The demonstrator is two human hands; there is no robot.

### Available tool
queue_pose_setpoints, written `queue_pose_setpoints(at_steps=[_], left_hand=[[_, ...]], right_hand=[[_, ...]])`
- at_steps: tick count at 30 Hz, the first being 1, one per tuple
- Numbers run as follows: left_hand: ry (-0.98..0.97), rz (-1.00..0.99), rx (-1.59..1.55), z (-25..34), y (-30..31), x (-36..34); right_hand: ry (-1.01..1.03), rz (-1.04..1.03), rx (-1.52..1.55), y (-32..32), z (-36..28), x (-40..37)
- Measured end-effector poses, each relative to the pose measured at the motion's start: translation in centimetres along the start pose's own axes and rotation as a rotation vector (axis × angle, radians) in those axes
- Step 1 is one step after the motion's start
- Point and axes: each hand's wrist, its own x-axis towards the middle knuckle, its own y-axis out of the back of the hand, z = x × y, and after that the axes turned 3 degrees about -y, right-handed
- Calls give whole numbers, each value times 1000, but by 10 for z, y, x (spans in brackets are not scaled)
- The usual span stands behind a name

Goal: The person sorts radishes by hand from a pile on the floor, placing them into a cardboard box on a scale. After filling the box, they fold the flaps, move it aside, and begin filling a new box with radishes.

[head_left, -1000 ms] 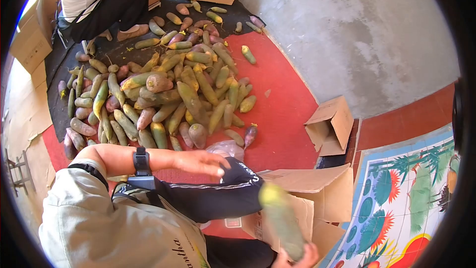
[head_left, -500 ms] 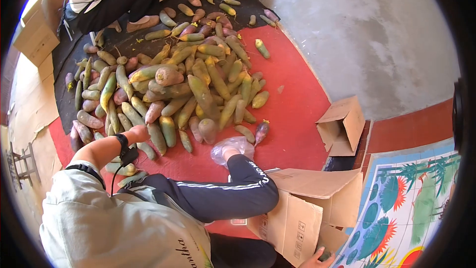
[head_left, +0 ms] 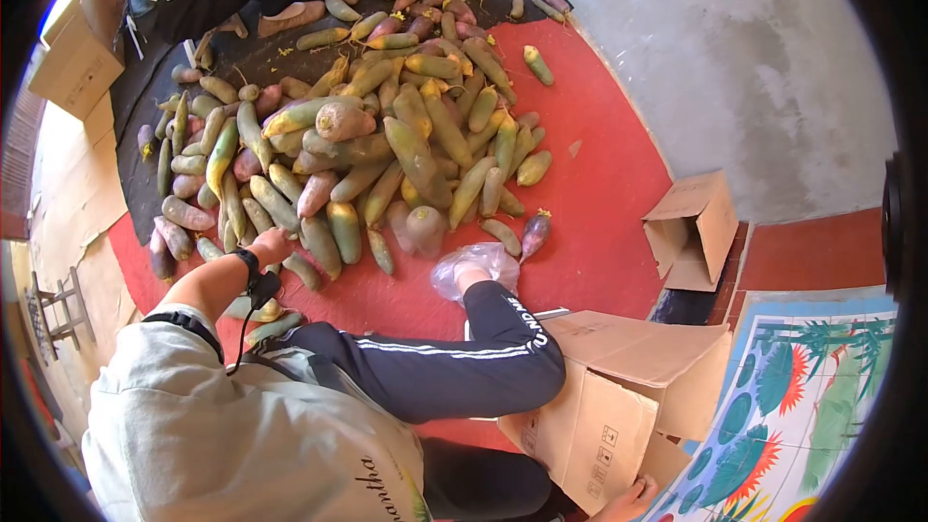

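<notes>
On the red mat (head_left: 599,184) I'm seeing the radish pile (head_left: 418,160), pcs prob. heavy, stiff, bruisable; I'm favoring mid-body holds. By the box (head_left: 578,425), R grip (head_left: 631,502) is resting, closure unclear; L grip (head_left: 273,246) is meeting pile's near edge, can't tell if grasping.

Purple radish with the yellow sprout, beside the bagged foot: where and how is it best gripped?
Probably round the thick middle of the purple radish, hand coming down from above and the picture's right. Its body is fullest there, while the yellow sprout and thin root tip offer little hold. Red mat shows on that side; the plastic bag crowds the other.
</notes>
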Motion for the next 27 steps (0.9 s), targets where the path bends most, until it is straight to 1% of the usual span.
queue_pose_setpoints(at_steps=[1,2,3,5,6,7,9,10,12,13,15,16,18,19,21,22,23,24,25,26,27], left_hand=[[-56,-43,25,-1,-1,4],[-220,-134,259,-3,-1,5],[-218,-141,261,-4,-2,5],[-220,-172,322,4,3,2],[-213,-192,225,-2,-2,7],[-212,-196,225,-1,-7,8],[22,128,6,5,-17,9],[21,126,6,10,-16,10],[-6,282,-46,22,-14,9],[-6,283,-46,26,-15,11],[138,282,-101,33,-17,16],[132,284,-102,35,-16,20],[347,144,-546,38,-15,30],[338,142,-547,37,-17,34],[395,176,-726,30,-23,42],[464,200,-734,32,-26,46],[460,201,-737,26,-33,54],[419,218,-783,15,-43,63],[378,236,-829,15,-42,63],[375,237,-831,17,-40,64],[440,205,-740,20,-36,65]], right_hand=[[-1,-8,-4,-1,-2,-1],[-49,9,-50,-2,-7,0],[-96,28,-98,-3,-10,0],[-95,30,-69,-5,-14,-1],[-96,35,-38,-5,-16,-2],[-96,32,-41,-4,-22,-2],[-110,14,-122,-1,-34,0],[-111,14,-124,-2,-36,0],[-129,21,-122,-3,-38,1],[-129,22,-122,-3,-36,1],[-92,33,-124,-5,-29,-1],[-95,39,-124,-7,-23,-1],[0,43,-152,-8,-13,-3],[-3,50,-156,-7,-13,-3],[-19,34,-119,-7,-16,-2],[-19,39,-118,-8,-15,-2],[-36,39,-143,-8,-15,-2],[-54,37,-169,-8,-15,-3],[-54,41,-168,-8,-15,-3],[-53,35,-158,-8,-16,-3],[-53,31,-149,-8,-17,-2]])
